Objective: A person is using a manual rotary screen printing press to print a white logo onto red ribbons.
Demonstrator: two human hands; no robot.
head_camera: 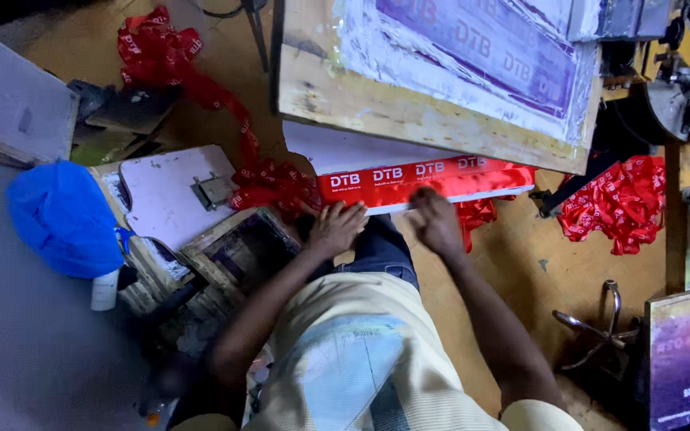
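Now we press the red ribbon [409, 177] flat on the white board [345, 148] under the raised wooden frame [409, 112]; left hand [337, 227] spread, right hand [434, 219] curled on its edge; we should keep it straight.

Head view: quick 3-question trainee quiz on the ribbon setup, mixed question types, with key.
1. True or false: both hands rest on the red ribbon laid flat on the white board.
2. The lifted wooden screen frame is: A) above the ribbon, tilted up; B) flat on the ribbon; C) on the floor.
3. Fill in: the loose ribbon pile lies to the person's ____.

Key:
1. True: left hand and right hand touch its near edge.
2. A
3. Right
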